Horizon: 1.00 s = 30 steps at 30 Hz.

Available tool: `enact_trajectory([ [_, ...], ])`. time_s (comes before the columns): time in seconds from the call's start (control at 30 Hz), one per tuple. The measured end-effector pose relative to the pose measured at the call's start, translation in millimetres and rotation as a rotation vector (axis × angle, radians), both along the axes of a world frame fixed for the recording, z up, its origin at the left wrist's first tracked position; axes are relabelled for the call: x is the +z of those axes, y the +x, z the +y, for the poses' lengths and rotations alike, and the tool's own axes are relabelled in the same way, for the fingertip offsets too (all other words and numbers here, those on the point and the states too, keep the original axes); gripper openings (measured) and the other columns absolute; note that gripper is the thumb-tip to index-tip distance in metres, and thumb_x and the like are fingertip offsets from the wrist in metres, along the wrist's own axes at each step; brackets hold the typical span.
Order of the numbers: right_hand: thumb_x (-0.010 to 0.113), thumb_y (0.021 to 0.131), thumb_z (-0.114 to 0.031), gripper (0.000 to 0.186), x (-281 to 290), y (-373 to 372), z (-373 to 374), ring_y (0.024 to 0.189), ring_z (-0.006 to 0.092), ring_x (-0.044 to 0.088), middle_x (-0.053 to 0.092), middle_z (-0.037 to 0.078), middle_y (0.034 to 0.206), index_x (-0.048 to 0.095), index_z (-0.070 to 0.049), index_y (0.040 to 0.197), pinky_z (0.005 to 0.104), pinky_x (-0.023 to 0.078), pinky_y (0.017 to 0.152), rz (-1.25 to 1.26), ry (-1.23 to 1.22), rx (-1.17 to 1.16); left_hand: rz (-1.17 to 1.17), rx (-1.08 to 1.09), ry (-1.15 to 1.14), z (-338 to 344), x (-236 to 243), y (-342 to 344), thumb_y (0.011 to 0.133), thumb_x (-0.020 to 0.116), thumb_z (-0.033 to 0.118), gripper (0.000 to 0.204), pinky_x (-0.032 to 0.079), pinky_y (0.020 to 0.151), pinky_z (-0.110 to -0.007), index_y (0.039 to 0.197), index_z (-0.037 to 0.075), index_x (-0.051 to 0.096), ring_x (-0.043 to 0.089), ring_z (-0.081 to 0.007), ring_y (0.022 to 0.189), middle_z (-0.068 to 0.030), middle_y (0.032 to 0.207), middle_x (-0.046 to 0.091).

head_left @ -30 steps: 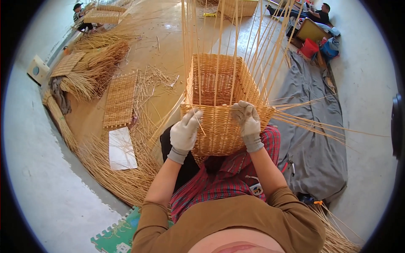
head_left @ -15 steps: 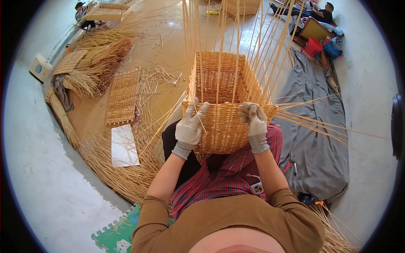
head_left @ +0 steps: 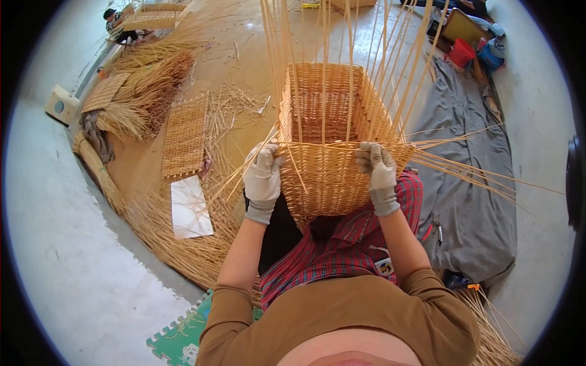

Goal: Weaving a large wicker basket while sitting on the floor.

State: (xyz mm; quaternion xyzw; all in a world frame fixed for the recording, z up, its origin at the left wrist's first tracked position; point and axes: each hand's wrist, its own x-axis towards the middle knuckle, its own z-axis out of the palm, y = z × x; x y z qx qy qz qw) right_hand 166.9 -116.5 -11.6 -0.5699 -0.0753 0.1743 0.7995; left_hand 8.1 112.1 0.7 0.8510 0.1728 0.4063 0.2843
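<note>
A rectangular wicker basket (head_left: 326, 183) rests against my lap, its open top tilted toward me. Tall upright stakes (head_left: 325, 91) rise from its sides, and loose strands fan out from both near corners. My left hand (head_left: 263, 175), in a pale glove with a grey cuff, is closed on the near left corner, fingers at the rim. A thin loose strand (head_left: 298, 169) hangs down the front beside it. With bent fingers my right hand (head_left: 379, 169), gloved alike, grips the near rim toward the right corner; its fingertips are partly hidden.
Loose straw (head_left: 165, 238) and a woven panel (head_left: 185, 137) lie on the left floor, near a white sheet (head_left: 190, 207). To the right spreads a grey cloth (head_left: 464, 183) with pliers (head_left: 439, 233). A red bucket (head_left: 462, 53) stands farther back. Another person (head_left: 114, 24) sits far left.
My left hand has moved left along the rim, from the front wall to the near left corner. My right hand stays at the rim. The view has shifted slightly.
</note>
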Motion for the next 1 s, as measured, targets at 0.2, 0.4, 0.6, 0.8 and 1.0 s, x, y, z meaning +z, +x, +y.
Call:
enact_trajectory([
  [0.2, 0.058, 0.105, -0.028, 0.029, -24.8, 30.2, -47.6, 0.059, 0.0064, 0.048, 0.06, -0.002, 0.075, 0.07, -0.002, 0.105, 0.0213, 0.036, 0.052, -0.157, 0.084, 0.016, 0.03, -0.009, 0.028, -29.9, -34.6, 16.4, 0.092, 0.068, 0.011, 0.012, 0.052, 0.078, -0.04, 0.103, 0.006, 0.063, 0.068, -0.0349, 0.092, -0.015, 0.1, 0.069],
  [0.4, 0.055, 0.106, -0.019, 0.022, -18.4, -0.5, -11.0, 0.061, 0.0061, 0.053, 0.068, 0.001, 0.08, 0.069, -0.003, 0.11, 0.0251, 0.045, 0.054, -0.076, 0.037, -0.008, 0.258, -0.112, 0.242, -29.8, -19.7, 4.0, 0.087, 0.076, 0.018, 0.066, 0.048, 0.104, -0.047, 0.148, 0.022, 0.052, 0.054, -0.0429, 0.126, -0.0255, 0.145, 0.049],
  [0.6, 0.064, 0.099, -0.01, 0.025, 76.1, 29.9, 67.0, 0.087, 0.0205, 0.071, 0.074, 0.009, 0.101, 0.068, -0.005, 0.123, 0.0346, 0.058, 0.065, -1.055, -0.055, -0.168, 0.298, -0.055, 0.405, -37.4, -24.2, 15.3, 0.088, 0.072, 0.017, 0.067, 0.05, 0.098, -0.049, 0.15, 0.028, 0.05, 0.058, -0.0406, 0.119, -0.0242, 0.138, 0.053],
  [0.8, 0.07, 0.091, -0.008, 0.095, 108.6, 26.3, 113.6, 0.097, 0.0273, 0.074, 0.072, 0.013, 0.116, 0.014, -0.034, 0.162, 0.0349, 0.058, 0.075, -0.983, -0.572, -0.047, 0.509, 0.059, 0.521, -55.9, -12.2, 18.0, 0.087, 0.057, 0.009, 0.077, 0.049, 0.093, -0.045, 0.158, 0.029, 0.036, 0.057, -0.0403, 0.118, -0.0255, 0.144, 0.047],
  [1.0, 0.057, 0.095, 0.006, 0.062, 46.8, 5.2, 82.3, 0.075, 0.0122, 0.064, 0.072, 0.007, 0.098, 0.044, -0.015, 0.152, 0.0265, 0.053, 0.068, -0.603, -0.331, 0.225, 0.553, 0.053, 0.555, -49.3, -9.8, 15.5, 0.081, 0.064, 0.015, 0.091, 0.046, 0.1, -0.051, 0.163, 0.022, 0.024, 0.053, -0.0458, 0.125, -0.0291, 0.142, 0.049],
])
